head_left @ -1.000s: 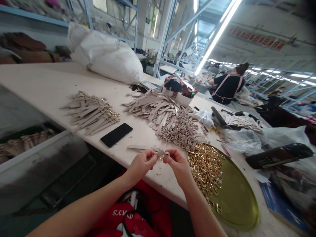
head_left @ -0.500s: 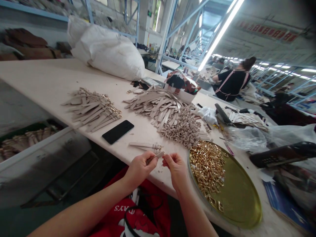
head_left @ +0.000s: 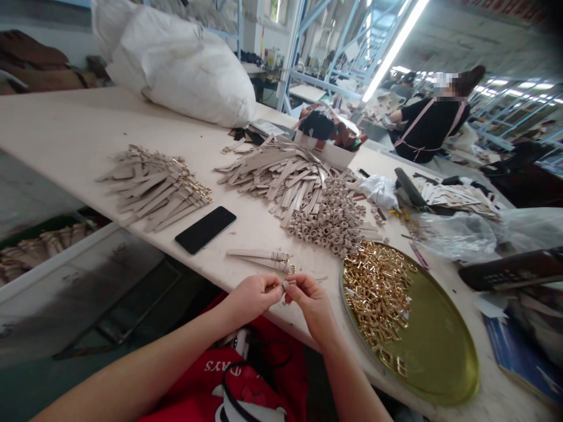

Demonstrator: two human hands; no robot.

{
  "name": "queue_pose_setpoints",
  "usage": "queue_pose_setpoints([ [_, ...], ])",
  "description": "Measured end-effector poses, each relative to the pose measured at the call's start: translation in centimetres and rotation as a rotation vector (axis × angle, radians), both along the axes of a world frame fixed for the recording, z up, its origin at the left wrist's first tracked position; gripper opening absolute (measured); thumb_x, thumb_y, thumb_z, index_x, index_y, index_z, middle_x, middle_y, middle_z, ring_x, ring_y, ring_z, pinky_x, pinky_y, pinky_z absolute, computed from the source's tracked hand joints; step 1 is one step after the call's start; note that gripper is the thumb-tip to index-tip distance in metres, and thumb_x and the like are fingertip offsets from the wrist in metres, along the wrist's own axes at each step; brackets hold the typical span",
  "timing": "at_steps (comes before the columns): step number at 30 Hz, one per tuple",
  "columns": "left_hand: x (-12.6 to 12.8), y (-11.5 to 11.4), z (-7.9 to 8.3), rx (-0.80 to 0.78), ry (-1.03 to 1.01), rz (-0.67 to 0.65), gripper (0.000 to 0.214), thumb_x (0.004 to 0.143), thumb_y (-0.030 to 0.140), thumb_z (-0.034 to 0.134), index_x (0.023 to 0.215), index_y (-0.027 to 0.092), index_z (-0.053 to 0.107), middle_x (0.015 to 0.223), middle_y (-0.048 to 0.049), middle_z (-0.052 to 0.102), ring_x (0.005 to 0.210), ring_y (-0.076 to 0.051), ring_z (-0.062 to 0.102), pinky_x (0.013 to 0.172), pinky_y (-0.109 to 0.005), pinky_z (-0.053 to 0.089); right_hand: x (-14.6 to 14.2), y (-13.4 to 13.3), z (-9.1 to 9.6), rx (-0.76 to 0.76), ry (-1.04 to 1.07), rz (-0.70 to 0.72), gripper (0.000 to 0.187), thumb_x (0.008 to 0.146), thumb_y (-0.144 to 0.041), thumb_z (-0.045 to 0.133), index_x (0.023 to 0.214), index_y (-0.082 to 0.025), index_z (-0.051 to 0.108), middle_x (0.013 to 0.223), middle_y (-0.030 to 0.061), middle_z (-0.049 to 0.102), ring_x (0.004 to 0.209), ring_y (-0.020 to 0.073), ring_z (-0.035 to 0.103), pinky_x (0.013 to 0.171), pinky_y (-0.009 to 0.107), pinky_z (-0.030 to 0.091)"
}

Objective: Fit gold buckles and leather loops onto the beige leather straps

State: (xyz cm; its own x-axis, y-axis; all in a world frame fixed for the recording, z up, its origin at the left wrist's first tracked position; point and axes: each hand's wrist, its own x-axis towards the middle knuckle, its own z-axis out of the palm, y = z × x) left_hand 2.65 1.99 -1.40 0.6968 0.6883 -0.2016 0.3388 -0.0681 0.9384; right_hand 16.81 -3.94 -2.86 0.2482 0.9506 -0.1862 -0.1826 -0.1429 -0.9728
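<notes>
Close to the table's front edge, my left hand (head_left: 255, 299) and my right hand (head_left: 311, 300) meet with fingertips pinched on a small beige strap (head_left: 287, 285). Most of the strap is hidden by the fingers, and any buckle on it cannot be made out. Just beyond my fingers lie a couple of beige buckle straps (head_left: 257, 255) with gold buckles at their right ends. To the right of my right hand is a round gold-coloured tray (head_left: 440, 328), its left part heaped with gold buckles (head_left: 376, 287).
A black phone (head_left: 206, 230) lies on the table (head_left: 57, 129), beside a pile of buckled straps (head_left: 162, 190). Loose beige straps (head_left: 272, 173) and small beige loops (head_left: 328, 220) are heaped at the centre. A white sack (head_left: 176, 64) stands behind; a co-worker (head_left: 433, 126) is farther off.
My hands have come together, the right fingertips now overlapping the strap's end that stuck out from my left hand. The view has shifted slightly.
</notes>
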Motion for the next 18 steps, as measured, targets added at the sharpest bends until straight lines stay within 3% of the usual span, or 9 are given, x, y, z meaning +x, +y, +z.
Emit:
queue_pose_setpoints([
  [5,-0.1,0.1,0.0,-0.078,-0.088,0.073,0.023,0.077,0.02,0.041,0.099,0.017,0.046,0.064,0.0034,0.056,0.058,-0.01,0.049,0.055,-0.021,0.036,-0.3,0.0,0.2,-0.028,0.05,-0.032,0.022,0.067,-0.034,0.067,0.078,-0.018,0.058,0.062,-0.0039,0.055,0.056,0.0097,0.05,0.058,0.024,0.041],
  [12,-0.9,-0.7,0.5,-0.124,-0.191,0.084,0.023,0.077,0.017,0.042,0.1,0.018,0.04,0.071,0.0013,0.061,0.064,-0.011,0.055,0.06,-0.022,0.04,-1.6,-1.1,1.0,0.035,0.227,-0.042,0.031,0.077,-0.049,0.052,0.074,-0.018,0.058,0.064,0.0,0.057,0.058,0.0121,0.052,0.059,0.026,0.043],
  [15,-1.5,-1.2,0.8,-0.1,-0.173,0.093,0.024,0.078,0.025,0.046,0.1,0.018,0.04,0.071,0.0011,0.062,0.062,-0.012,0.055,0.057,-0.022,0.039,-2.1,-1.5,1.4,-0.05,0.332,0.034,0.021,0.072,-0.038,0.064,0.076,-0.019,0.057,0.063,-0.0031,0.053,0.053,0.0084,0.046,0.053,0.021,0.039],
  [18,-2.1,-1.6,1.2,0.005,-0.04,0.149,0.025,0.076,0.033,0.052,0.094,0.018,0.044,0.064,0.0032,0.059,0.057,-0.012,0.053,0.054,-0.021,0.036,-2.5,-2.1,1.5,-0.151,0.44,0.169,0.027,0.07,-0.042,0.064,0.085,-0.019,0.059,0.063,-0.0033,0.051,0.053,0.0079,0.044,0.052,0.02,0.038],
])
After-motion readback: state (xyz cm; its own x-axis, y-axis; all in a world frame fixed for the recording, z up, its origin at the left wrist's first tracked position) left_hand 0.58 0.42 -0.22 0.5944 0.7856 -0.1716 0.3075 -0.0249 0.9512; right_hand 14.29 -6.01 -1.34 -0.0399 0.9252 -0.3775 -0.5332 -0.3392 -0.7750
